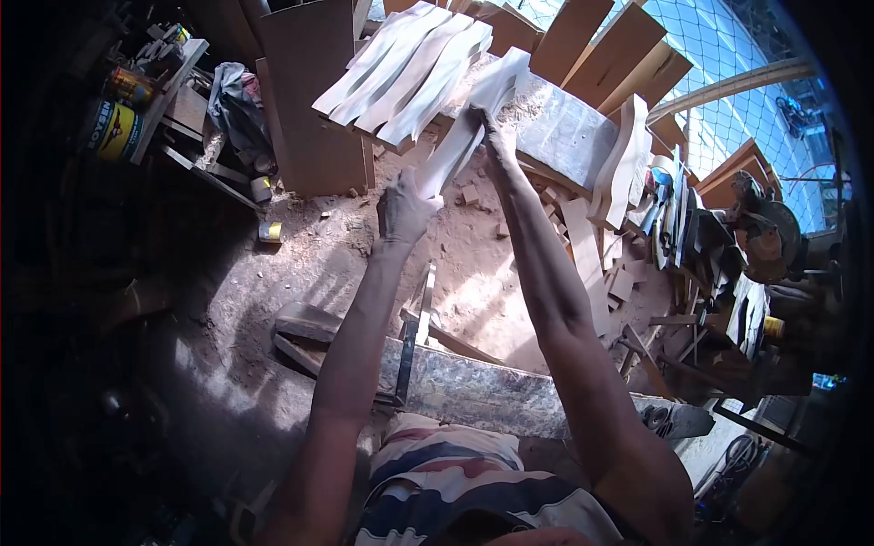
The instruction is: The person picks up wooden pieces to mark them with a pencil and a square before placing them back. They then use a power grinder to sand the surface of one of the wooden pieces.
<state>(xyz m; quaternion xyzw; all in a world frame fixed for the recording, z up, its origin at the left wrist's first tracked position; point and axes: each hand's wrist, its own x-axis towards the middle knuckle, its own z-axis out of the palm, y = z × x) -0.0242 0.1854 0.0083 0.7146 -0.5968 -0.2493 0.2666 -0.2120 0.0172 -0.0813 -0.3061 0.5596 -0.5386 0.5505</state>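
A pale wavy wooden piece [450, 156] slants from the bench top down toward me. My left hand [404, 211] is closed around its near end. Higher up, my right hand [497, 141] grips the same piece along its right edge. Something dark shows at those right fingertips, too small to make out. Just left of the piece, several similar wavy wooden pieces [401, 68] lie side by side on the bench [569, 127]. Another wavy block [623, 164] stands at the bench's right end.
Brown boards [314, 91] lean behind the bench at left, and more boards [612, 56] fan out at right. Wood offcuts [624, 282] litter the dusty ground. A worn plank [482, 391] crosses before me. A circular-bladed machine [769, 232] stands far right; tins [114, 127] sit at left.
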